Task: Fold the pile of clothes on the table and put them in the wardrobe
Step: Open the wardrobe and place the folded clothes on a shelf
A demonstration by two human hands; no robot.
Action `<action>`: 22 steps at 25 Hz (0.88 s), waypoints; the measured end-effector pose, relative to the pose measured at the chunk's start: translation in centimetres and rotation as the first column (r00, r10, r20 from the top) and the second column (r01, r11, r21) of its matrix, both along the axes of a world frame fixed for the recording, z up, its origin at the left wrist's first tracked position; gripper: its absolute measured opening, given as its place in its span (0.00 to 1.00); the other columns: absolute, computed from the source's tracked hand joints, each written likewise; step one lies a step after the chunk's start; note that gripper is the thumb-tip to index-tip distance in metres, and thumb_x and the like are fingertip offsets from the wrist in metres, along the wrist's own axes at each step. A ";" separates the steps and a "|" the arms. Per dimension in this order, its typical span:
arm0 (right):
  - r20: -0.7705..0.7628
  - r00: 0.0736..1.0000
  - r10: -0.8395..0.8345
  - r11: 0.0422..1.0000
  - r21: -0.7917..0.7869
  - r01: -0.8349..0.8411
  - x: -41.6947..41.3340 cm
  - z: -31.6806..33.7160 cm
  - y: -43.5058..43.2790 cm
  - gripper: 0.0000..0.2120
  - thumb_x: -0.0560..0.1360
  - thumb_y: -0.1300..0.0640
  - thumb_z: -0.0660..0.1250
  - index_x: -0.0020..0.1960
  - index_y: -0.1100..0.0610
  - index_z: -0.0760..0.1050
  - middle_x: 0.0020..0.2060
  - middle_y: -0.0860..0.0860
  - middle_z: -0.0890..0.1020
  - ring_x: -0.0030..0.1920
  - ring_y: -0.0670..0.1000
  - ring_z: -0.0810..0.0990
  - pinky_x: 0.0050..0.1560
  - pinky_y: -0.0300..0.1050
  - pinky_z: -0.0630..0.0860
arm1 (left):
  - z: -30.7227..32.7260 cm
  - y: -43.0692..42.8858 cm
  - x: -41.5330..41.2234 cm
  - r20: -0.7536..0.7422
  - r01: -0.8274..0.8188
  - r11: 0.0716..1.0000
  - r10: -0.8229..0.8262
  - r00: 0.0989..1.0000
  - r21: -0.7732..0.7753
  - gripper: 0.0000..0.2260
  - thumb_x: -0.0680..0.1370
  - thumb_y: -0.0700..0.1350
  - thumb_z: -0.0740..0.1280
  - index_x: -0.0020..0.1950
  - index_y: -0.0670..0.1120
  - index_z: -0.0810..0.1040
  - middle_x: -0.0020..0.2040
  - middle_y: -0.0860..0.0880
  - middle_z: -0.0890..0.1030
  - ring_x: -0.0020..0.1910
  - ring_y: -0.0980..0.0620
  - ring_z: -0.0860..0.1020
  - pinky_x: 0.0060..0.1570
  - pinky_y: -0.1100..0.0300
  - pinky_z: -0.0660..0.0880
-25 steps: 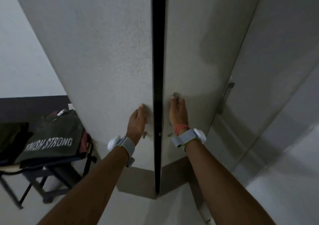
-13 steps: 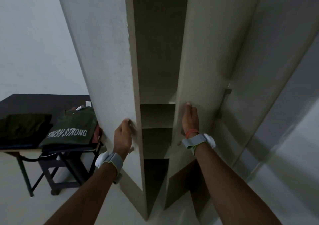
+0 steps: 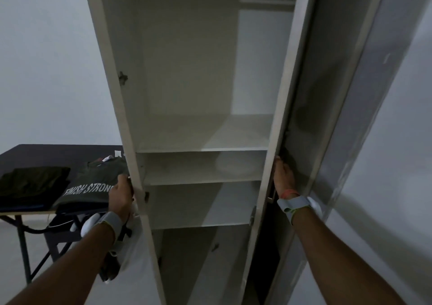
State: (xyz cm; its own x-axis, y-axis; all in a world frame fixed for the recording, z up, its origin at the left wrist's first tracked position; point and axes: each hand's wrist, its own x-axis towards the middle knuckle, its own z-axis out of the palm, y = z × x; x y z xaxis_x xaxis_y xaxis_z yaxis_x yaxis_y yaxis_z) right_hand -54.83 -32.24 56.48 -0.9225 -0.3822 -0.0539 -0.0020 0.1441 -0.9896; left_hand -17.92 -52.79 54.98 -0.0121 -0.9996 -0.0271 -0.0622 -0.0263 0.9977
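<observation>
Wardrobe (image 3: 187, 70) is open. Your left hand (image 3: 120, 197) grips the left door (image 3: 138, 253); right hand (image 3: 284, 180) fingers hide behind the right door (image 3: 301, 141), grip unclear tbh. Folded clothes (image 3: 93, 187) sit on the table (image 3: 46, 152) left of the wardrobe. Shove the left door wider n it prob clips that stack.

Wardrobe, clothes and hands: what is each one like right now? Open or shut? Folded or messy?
Wardrobe: open, shelves showing.
Left door: swung open.
Right door: swung open.
Left hand: grips the left door's edge.
Right hand: grips the right door's edge.
Green shirt: folded, on top of a pile on the table.
Dark garment: folded, beside the shirt.
</observation>
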 end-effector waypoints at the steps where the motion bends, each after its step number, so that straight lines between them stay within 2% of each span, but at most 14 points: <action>1: -0.010 1.000 0.009 1.000 0.012 -0.009 0.0 -0.2 -0.2 0.28 0.81 0.37 0.57 0.62 0.59 0.78 0.60 0.60 0.81 0.59 0.61 0.78 0.66 0.57 0.72 | -0.3 -0.4 0.4 -0.008 0.006 1.000 -0.006 1.000 -0.003 0.21 0.80 0.55 0.55 0.35 0.42 0.71 0.35 0.39 0.74 0.38 0.45 0.70 0.40 0.48 0.68; 4: -0.028 1.000 -0.010 1.000 0.008 0.011 -0.2 -0.4 -0.4 0.27 0.81 0.38 0.58 0.62 0.61 0.79 0.60 0.61 0.80 0.60 0.62 0.78 0.66 0.55 0.72 | -0.3 -0.6 1.1 -0.021 -0.012 1.000 0.012 1.000 -0.008 0.22 0.81 0.55 0.55 0.38 0.40 0.73 0.37 0.37 0.74 0.37 0.45 0.71 0.38 0.49 0.69; 7: -0.024 0.999 -0.045 0.999 -0.016 0.045 -0.8 -0.9 -0.4 0.26 0.80 0.37 0.61 0.58 0.60 0.81 0.56 0.61 0.82 0.58 0.62 0.79 0.63 0.52 0.74 | 0.1 -0.3 1.6 -0.016 -0.008 0.999 0.007 1.000 -0.034 0.19 0.84 0.50 0.54 0.41 0.39 0.73 0.38 0.37 0.73 0.37 0.46 0.69 0.36 0.52 0.67; 9: -0.003 0.999 -0.047 0.998 -0.034 0.047 -0.6 -1.0 -0.7 0.26 0.79 0.37 0.61 0.57 0.59 0.81 0.54 0.60 0.83 0.56 0.62 0.80 0.61 0.52 0.74 | 0.3 -0.1 1.6 -0.020 -0.010 0.999 0.009 1.000 -0.039 0.19 0.84 0.49 0.54 0.40 0.39 0.72 0.37 0.38 0.73 0.37 0.47 0.69 0.36 0.53 0.66; 15: 0.009 0.996 -0.087 0.996 -0.034 0.087 0.3 -0.2 -0.9 0.22 0.81 0.42 0.60 0.59 0.59 0.81 0.52 0.58 0.80 0.54 0.60 0.78 0.55 0.48 0.69 | 0.0 -0.4 2.2 -0.076 0.005 0.998 -0.009 0.997 -0.056 0.18 0.84 0.49 0.55 0.37 0.42 0.69 0.35 0.40 0.70 0.36 0.48 0.66 0.34 0.55 0.63; 18: 0.018 0.996 -0.090 0.995 -0.050 0.091 0.4 0.0 -0.8 0.22 0.81 0.42 0.60 0.58 0.59 0.80 0.52 0.59 0.81 0.51 0.58 0.77 0.54 0.48 0.70 | 0.0 -0.8 3.2 -0.087 -0.032 0.999 0.029 0.996 -0.033 0.20 0.85 0.49 0.56 0.37 0.41 0.72 0.35 0.43 0.74 0.34 0.49 0.69 0.34 0.55 0.66; 20: 0.026 0.994 -0.103 0.993 -0.050 0.105 0.5 0.0 -0.9 0.22 0.81 0.42 0.61 0.57 0.60 0.80 0.53 0.61 0.81 0.50 0.58 0.77 0.54 0.49 0.72 | 0.1 -1.3 4.3 -0.082 -0.072 0.997 0.068 0.994 -0.039 0.18 0.85 0.47 0.56 0.42 0.39 0.74 0.38 0.42 0.76 0.35 0.50 0.70 0.36 0.54 0.66; 22: 0.021 0.994 -0.106 0.993 -0.045 0.107 0.7 0.1 -1.0 0.23 0.81 0.42 0.61 0.58 0.61 0.80 0.53 0.61 0.81 0.50 0.58 0.76 0.54 0.49 0.71 | -0.1 -2.8 6.0 -0.068 -0.056 0.997 0.053 0.996 -0.049 0.15 0.85 0.46 0.55 0.46 0.40 0.75 0.46 0.39 0.78 0.41 0.46 0.73 0.44 0.53 0.69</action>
